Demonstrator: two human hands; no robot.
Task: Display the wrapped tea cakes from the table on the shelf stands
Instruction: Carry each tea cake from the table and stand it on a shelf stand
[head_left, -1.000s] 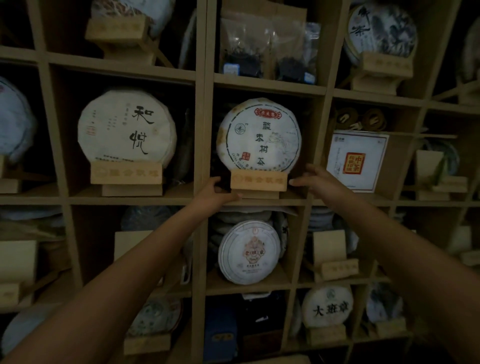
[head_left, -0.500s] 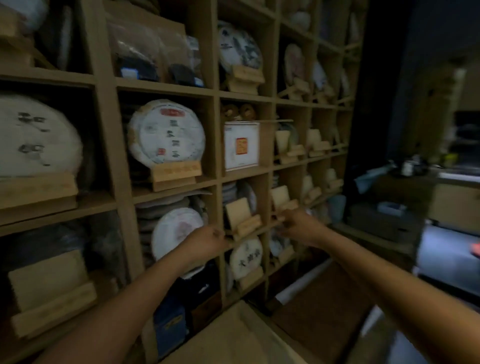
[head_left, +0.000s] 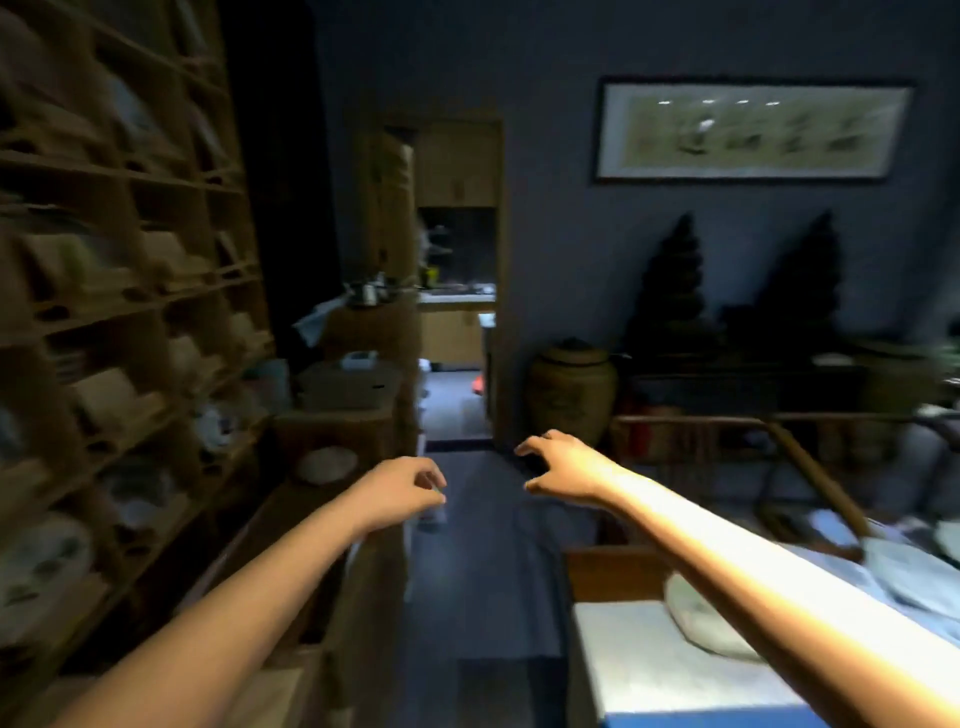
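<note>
Pale cloth covered the table (head_left: 675, 670) at the lower right, and on it, partly hidden under the right forearm, lay a wrapped tea cake (head_left: 696, 621), with another pale wrapped round (head_left: 904, 571) blurred near the right edge. Both arms stretched forward over the dark floor between table and shelf. The left hand (head_left: 400, 491) hung with fingers loosely curled, holding nothing; the right hand (head_left: 563, 465) was spread, fingers apart and bent, also empty. Along the left ran the wooden shelf (head_left: 130, 312), its compartments showing blurred stands and wrapped cakes. Farther back stood a brown lidded jar (head_left: 571, 389) against the dark wall, a doorway (head_left: 457, 291) to a lit room, and a framed scroll painting (head_left: 753, 130) high up.
</note>
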